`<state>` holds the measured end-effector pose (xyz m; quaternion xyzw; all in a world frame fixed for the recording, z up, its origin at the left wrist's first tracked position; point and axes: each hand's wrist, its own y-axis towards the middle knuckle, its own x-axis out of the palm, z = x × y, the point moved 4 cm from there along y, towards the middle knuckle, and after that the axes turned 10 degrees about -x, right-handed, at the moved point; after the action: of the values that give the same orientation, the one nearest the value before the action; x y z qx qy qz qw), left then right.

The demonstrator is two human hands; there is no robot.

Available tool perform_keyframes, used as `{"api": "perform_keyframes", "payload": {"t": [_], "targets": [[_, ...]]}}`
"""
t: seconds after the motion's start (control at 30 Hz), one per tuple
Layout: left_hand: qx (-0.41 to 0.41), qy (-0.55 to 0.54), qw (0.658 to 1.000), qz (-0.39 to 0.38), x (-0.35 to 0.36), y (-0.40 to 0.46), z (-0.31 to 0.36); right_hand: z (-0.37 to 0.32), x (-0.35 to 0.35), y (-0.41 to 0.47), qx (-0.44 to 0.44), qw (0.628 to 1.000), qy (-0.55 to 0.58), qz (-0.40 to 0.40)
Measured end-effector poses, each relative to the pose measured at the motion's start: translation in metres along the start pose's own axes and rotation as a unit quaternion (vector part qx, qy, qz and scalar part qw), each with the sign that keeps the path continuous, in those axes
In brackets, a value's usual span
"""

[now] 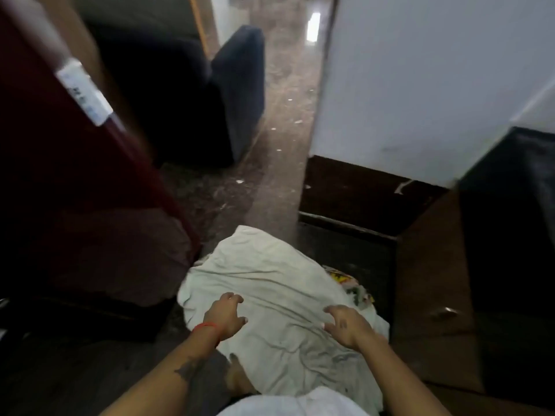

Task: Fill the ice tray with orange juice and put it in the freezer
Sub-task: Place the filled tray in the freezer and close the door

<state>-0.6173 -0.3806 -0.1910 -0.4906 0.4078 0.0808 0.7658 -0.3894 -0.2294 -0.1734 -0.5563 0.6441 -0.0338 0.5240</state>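
Nothing task-related visible: no ice tray, juice or open freezer. Your left hand [225,315] and right hand [345,325] hover empty, fingers loosely spread, over pale cloth [270,283]. Progress: cannot tell.

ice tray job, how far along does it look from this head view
Nothing of it shows as done: no ice tray, juice or open freezer is in view. Both the left hand and right hand hang empty, fingers loosely curled, above a pale cloth on the floor, beside a dark red appliance. Whether filling and freezing are left cannot be told.
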Motion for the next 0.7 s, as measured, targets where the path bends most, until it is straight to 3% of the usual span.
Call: {"api": "perform_keyframes", "payload": {"t": [0.2, 0.4, 0.53, 0.7], "targets": [[-0.095, -0.127, 0.987, 0.020, -0.041, -0.003, -0.141, -0.111, 0.044, 0.072, -0.074, 0.986, -0.112, -0.103], [-0.208, -0.270, 0.938, 0.066, -0.053, -0.033, -0.243, -0.231, 0.055, 0.128, -0.181, 0.942, -0.235, -0.160], [-0.285, -0.384, 0.874, 0.091, -0.050, -0.056, -0.296, -0.325, 0.060, 0.157, -0.278, 0.907, -0.274, -0.158], [-0.353, -0.547, 0.743, 0.157, -0.055, -0.082, -0.343, -0.453, 0.071, 0.162, -0.436, 0.858, -0.231, -0.142]]}}
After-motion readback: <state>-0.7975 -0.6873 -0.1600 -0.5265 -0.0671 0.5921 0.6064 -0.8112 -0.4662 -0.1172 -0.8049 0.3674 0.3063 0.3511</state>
